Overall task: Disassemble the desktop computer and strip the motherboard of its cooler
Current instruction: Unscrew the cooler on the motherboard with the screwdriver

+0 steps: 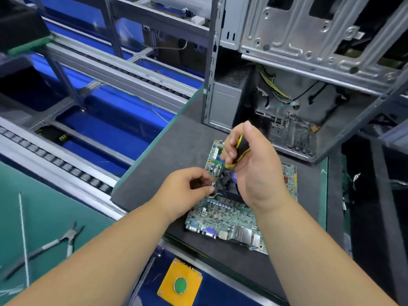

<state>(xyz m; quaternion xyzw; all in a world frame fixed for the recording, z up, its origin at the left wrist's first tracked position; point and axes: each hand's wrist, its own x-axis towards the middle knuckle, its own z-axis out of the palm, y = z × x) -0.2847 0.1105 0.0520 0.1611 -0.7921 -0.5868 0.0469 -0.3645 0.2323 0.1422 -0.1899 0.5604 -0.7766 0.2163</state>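
Right hand raised, grip curled shut, left hand lower, fingertips pinched together

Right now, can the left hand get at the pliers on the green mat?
Probably yes. The pliers lie in the open on the green mat, with nothing over them. But the left hand is pinching something small at the cooler, so it must let go first.

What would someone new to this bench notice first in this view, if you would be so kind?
Most likely the two hands at the centre: the right hand grips a yellow-and-black screwdriver pointing down at the cooler on the green motherboard, while the left hand pinches at a screw at the cooler's corner. Behind them stands the emptied metal computer case, loose cables hanging inside. A yellow box with a green button sits at the near edge.
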